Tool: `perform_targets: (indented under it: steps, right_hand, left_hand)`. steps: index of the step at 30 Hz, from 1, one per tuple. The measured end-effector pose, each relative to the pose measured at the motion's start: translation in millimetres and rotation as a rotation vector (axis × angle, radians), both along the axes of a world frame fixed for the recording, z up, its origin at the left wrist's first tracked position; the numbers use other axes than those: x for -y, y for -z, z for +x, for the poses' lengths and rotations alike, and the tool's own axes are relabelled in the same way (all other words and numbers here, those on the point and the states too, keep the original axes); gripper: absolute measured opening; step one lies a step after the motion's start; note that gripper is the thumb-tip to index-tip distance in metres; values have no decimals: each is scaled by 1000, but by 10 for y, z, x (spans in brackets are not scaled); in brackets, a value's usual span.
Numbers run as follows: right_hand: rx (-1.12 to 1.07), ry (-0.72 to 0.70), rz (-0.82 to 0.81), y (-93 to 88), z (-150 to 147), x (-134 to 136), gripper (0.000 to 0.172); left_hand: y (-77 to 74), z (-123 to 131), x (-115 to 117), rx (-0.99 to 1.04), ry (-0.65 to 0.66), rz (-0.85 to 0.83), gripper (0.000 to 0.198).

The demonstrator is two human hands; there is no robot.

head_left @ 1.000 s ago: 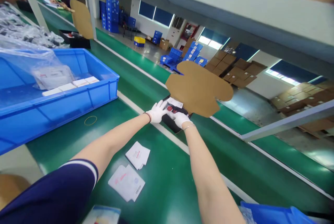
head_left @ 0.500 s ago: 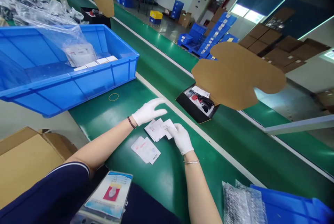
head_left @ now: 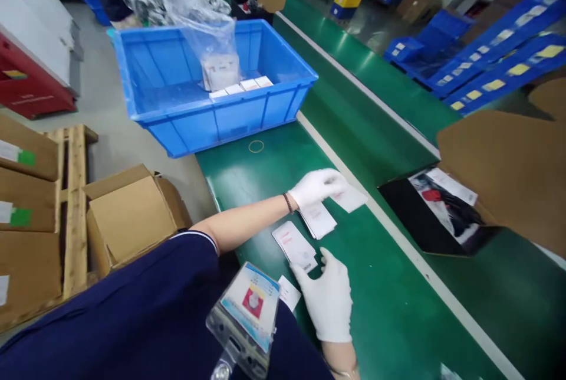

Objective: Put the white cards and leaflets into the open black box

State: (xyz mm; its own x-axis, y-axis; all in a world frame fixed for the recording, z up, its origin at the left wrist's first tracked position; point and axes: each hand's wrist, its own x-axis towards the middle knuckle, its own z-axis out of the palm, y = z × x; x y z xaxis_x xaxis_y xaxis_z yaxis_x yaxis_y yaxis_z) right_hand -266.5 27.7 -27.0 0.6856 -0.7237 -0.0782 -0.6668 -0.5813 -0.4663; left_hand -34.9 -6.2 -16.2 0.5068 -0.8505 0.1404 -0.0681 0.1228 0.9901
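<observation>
left hand: fingers flat, pinning a white leaflet near the green belt's white line | right hand: spread, fingertips touching the card packet to draw it from the near edge | open black box waits across the line.

The left hand hides part of the white leaflet.

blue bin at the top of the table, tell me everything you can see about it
The blue bin is an open-topped rectangular crate, plastic by the look, with ribbed walls and a thick rim. It sits level on the green table, its left part overhanging the edge above the grey floor. Inside lie a row of small white boxes and a crumpled clear plastic bag rising above the rim. Neither gloved hand touches it.
</observation>
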Motion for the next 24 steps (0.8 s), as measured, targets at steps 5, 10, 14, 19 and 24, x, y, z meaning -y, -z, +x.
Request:
perform_targets:
  steps: [5,10,14,19,24]
  right_hand:
    - [6,-71,-53,-29,-219,-159,68]
    - [-75,-128,14,-126,-410,-286,54]
    - [-5,-45,-49,-77,-222,-237,62]
    - [-16,-26,0,14,38,-28,70]
    - [35,122,369,-82,-122,115,47]
  left_hand:
    - [-23,53,-32,-184,-131,-118,23]
    - [-71,50,-55,-262,-106,-105,26]
    - [-122,4,-80,-242,-94,-107,25]
    - [-108,-3,-81,-296,-105,-164,25]
    - [-142,42,-133,-389,-5,-142,29]
